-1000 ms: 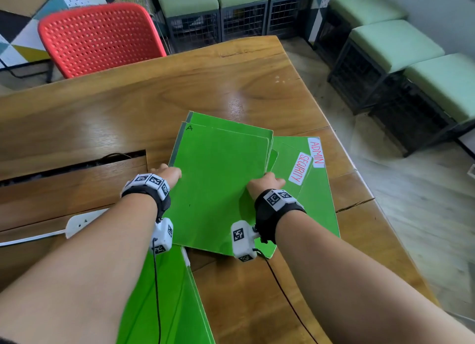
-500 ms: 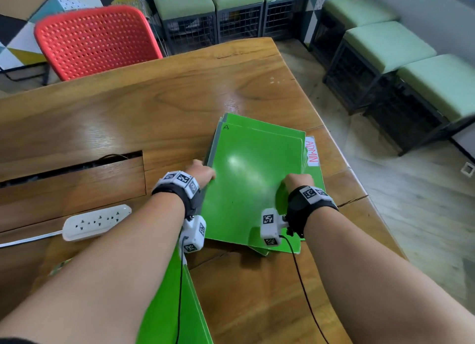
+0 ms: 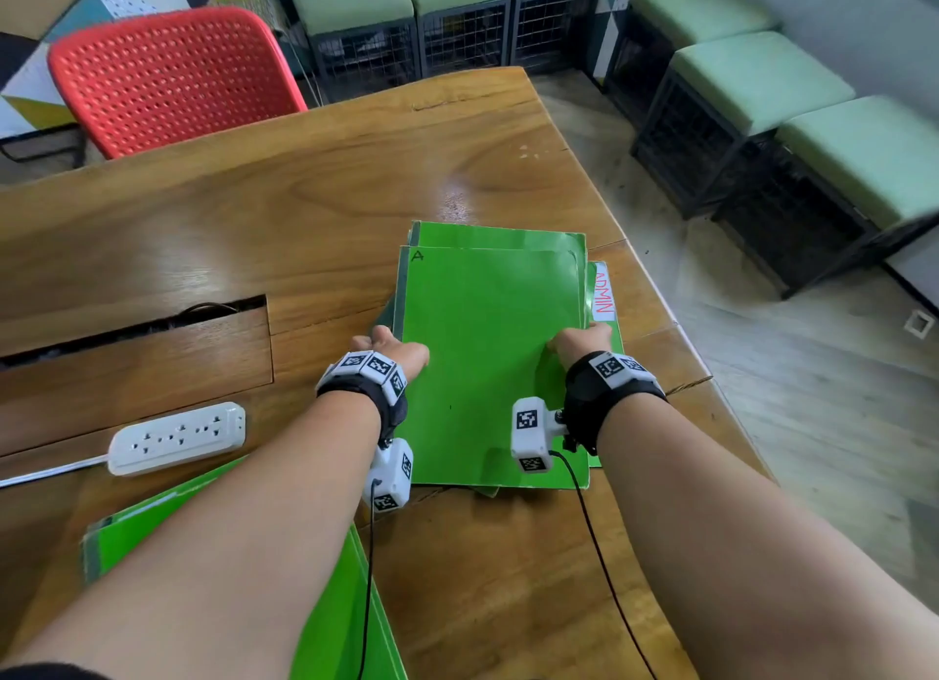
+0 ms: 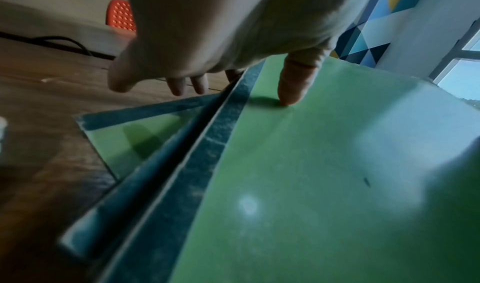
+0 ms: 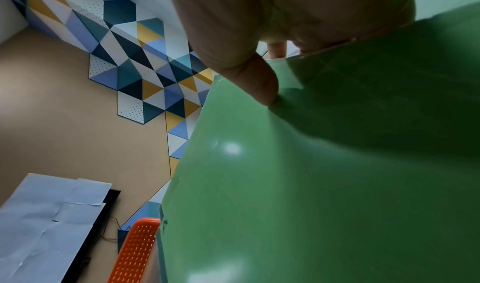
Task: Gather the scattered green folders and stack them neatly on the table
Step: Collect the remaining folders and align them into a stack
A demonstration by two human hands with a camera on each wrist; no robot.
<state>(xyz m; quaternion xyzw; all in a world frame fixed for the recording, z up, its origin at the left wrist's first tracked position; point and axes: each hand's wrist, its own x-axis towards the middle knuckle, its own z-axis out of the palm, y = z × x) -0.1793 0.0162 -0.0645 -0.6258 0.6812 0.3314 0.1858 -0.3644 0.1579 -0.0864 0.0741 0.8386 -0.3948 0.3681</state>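
A pile of green folders (image 3: pixel 488 364) lies at the right side of the wooden table (image 3: pixel 254 222), the top one marked "A". My left hand (image 3: pixel 394 346) grips the pile's left spine edge, thumb on top and fingers curled beneath (image 4: pixel 182 84). My right hand (image 3: pixel 582 336) grips the right edge, its thumb pressed on the top folder (image 5: pixel 285 184). A folder labelled ADMIN (image 3: pixel 602 293) sticks out from under the pile on the right. Another green folder (image 3: pixel 335 623) lies apart near the front, partly hidden by my left forearm.
A white power strip (image 3: pixel 178 438) lies left of my left arm, beside a cable slot (image 3: pixel 132 323) in the table. The table's right edge (image 3: pixel 660 298) runs close to the pile. A red chair (image 3: pixel 173 74) and green-cushioned stools (image 3: pixel 762 79) stand beyond.
Both hands have slid the top folders to the right over the labelled ones. The SECURITY label is now covered and only ADMIN shows.
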